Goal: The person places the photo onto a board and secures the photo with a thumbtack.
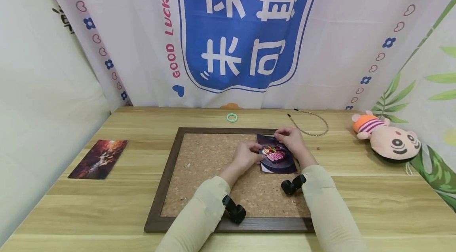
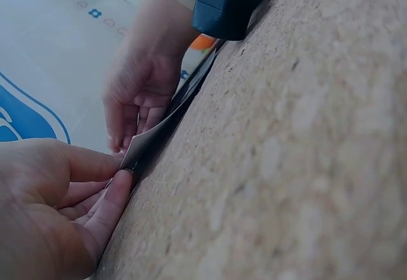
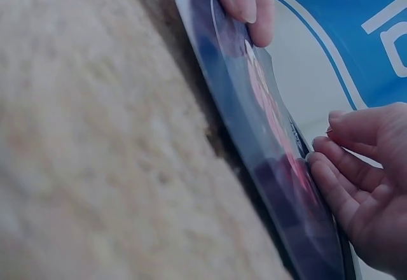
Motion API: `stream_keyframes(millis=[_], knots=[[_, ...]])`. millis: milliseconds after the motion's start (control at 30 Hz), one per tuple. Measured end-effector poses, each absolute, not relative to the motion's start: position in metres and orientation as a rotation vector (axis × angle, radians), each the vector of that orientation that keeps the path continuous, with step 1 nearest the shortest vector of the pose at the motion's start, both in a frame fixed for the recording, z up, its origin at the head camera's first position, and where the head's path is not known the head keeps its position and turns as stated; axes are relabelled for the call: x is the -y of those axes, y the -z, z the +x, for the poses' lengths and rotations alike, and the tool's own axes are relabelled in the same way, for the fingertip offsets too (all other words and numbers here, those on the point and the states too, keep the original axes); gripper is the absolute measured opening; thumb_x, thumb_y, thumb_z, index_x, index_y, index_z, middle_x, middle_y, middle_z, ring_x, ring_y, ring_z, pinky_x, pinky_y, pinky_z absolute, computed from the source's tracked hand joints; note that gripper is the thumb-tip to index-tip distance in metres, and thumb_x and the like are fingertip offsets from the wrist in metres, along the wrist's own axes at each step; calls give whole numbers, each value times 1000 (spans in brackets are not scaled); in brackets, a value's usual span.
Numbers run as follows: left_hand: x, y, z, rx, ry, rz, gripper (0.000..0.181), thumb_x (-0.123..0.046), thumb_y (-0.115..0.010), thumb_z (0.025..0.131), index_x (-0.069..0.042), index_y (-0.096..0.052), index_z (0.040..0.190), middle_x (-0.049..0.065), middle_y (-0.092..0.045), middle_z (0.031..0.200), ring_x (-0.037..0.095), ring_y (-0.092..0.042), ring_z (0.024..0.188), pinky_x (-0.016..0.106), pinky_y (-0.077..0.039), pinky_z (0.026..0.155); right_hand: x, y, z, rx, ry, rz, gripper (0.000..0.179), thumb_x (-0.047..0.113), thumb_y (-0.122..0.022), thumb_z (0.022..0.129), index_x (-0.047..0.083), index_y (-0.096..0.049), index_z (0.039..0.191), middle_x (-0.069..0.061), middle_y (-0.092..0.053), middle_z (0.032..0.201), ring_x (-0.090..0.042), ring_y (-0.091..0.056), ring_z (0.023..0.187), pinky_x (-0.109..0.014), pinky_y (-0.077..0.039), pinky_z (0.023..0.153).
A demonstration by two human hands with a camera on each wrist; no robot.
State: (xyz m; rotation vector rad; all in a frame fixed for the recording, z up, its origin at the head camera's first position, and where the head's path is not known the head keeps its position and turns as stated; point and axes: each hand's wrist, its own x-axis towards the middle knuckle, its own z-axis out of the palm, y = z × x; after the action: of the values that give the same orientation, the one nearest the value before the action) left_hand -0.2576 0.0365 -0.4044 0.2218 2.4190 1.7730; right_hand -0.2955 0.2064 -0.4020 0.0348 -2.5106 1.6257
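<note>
A dark photo print of food [image 1: 276,155] lies over the right part of a brown-framed cork board [image 1: 206,176], its edges lifting off the cork. My left hand [image 1: 246,154] pinches the print's left edge between thumb and fingers; in the left wrist view, the edge bends up at that hand [image 2: 57,203]. At the upper right corner is my right hand [image 1: 290,140]. In the right wrist view, this hand [image 3: 372,184] pinches a tiny reddish pin [image 3: 329,130] between thumb and forefinger, other fingertips against the print's edge [image 3: 254,140]. The pin is mostly hidden.
Another photo print [image 1: 97,159] lies on the table left of the board. Behind the board are a green ring [image 1: 232,117] and a thin chain [image 1: 322,121]. A plush doll [image 1: 388,137] lies at the right, and a tiny reddish thing [image 1: 318,148] right of my right wrist.
</note>
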Motion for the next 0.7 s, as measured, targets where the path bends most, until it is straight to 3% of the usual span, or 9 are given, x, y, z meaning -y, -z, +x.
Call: stream_keyframes(millis=[200,400,567,700], knots=[[-36,403,-257,-2471,-1705,254,29,0,-71,67,2,-64,95,7,-60,79,12,-57,60,20,-47,52,-207,402,-295,2555,-1566,58,16,5,-59,80,-8,-61,89,-16,-60,85,-16,-55,70,-26,-47,61],[-34,399,-253,-2839,-1319,481,29,-14,-72,68,-3,-65,94,3,-63,83,14,-56,77,24,-42,67,-209,406,-297,2641,-1385,77,16,10,-62,78,-4,-65,87,-13,-62,83,-19,-54,72,-27,-42,62],[-34,399,-251,-2980,-1072,557,32,-20,-71,69,-7,-65,98,5,-58,102,21,-49,96,32,-37,81,-210,408,-298,2658,-1338,90,16,10,-63,77,-3,-66,86,-13,-62,84,-23,-55,77,-31,-41,67],[-33,400,-250,-3021,-806,580,44,-31,-66,74,-12,-59,113,7,-45,124,27,-35,114,43,-26,90,-211,409,-299,2683,-1277,102,16,11,-63,78,-2,-66,86,-13,-62,85,-24,-55,78,-34,-41,68]])
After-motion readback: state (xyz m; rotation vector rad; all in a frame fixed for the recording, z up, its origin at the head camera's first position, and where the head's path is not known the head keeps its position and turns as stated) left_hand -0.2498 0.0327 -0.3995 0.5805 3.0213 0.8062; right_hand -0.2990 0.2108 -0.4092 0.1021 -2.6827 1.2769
